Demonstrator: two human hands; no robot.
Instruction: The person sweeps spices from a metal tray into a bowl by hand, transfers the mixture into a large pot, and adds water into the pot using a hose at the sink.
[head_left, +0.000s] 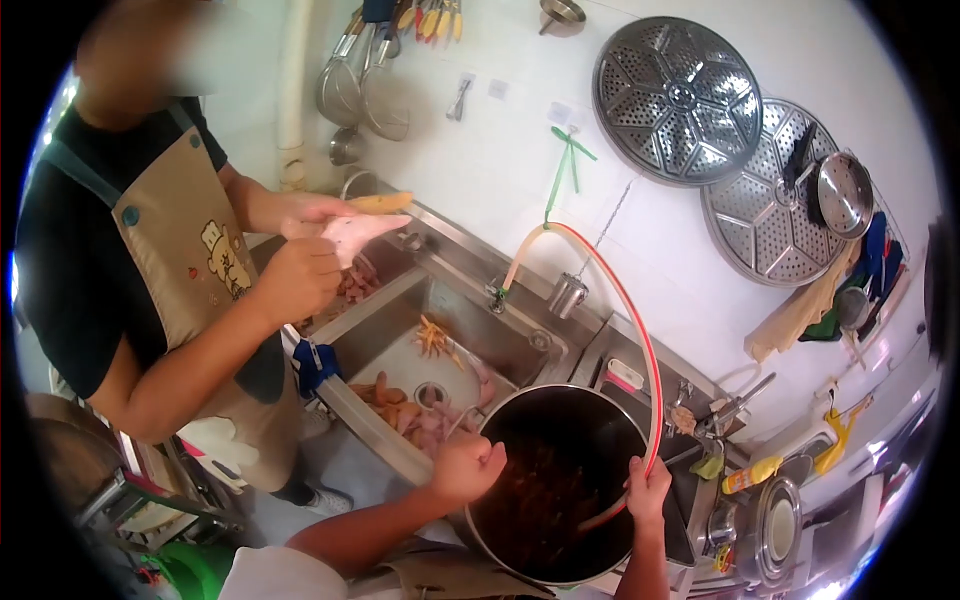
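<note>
- With the right hand (pixel 648 488), at the lower right of the frame, grasps the red-striped hose (pixel 645 345) near the rim of the deep stockpot (pixel 590 415), probably to hold the loose end down inside.
- With the left hand (pixel 468 468), curled fist-like at the stockpot's left rim, perhaps steadies the vessel; cannot tell whether gripping the rim or merely resting there.
- Stands, as stockpot, at the lower centre-right, directly under the hose's end, with dark contents (pixel 540 490) too shadowed to identify.
- Runs, as hose, from about the tap (pixel 497 295) at the centre up to a green tie (pixel 570 160), then arcs down rightward; likely hung so to avoid kinking.
- Lying in the steel sink (pixel 395 355), left of the stockpot: pinkish meat pieces (pixel 430 425) and apparent chicken feet (pixel 433 338), contained by the basin walls.
- Lifted in the co-worker's hands (pixel 305 275), upper left: a pale poultry piece (pixel 358 232), perhaps for handling above the basins.
- Hung flat at upper right: perforated steamer trays (pixel 680 100), presumably saving counter space.
</note>
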